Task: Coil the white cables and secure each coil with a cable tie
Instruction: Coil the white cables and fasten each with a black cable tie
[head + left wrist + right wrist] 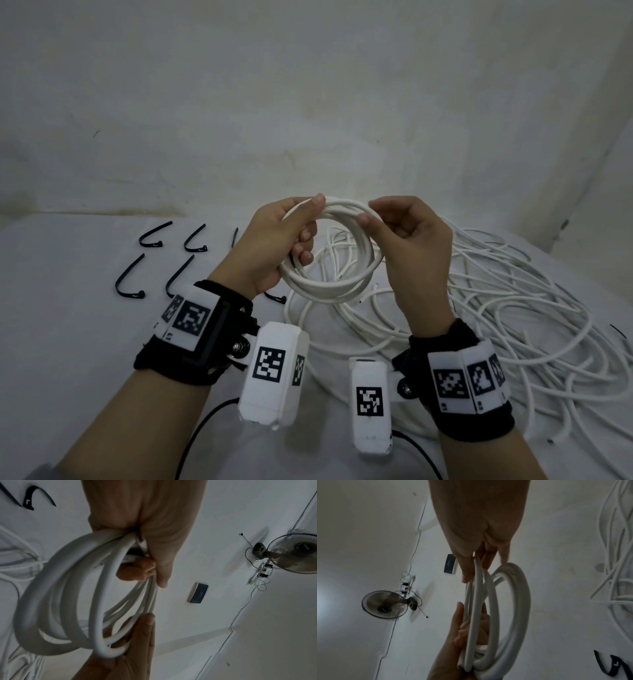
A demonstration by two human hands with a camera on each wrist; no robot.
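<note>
Covering the table: white sheet; fan on wall.

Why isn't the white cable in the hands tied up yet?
Coiled, not tied: the round white cable coil shows no tie, held by left hand and right hand; black cable ties lie on the table.

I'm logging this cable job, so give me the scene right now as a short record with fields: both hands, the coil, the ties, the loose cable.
left hand: grips the left side of the coil, fingers curled round the loops
right hand: pinches the coil's top right
coil: white cable, several loops, held above the table, no tie on it
cable ties: black, bent, lying apart on the table, left of the hands
loose cable: white tangle on the table, under and right of the hands
</note>
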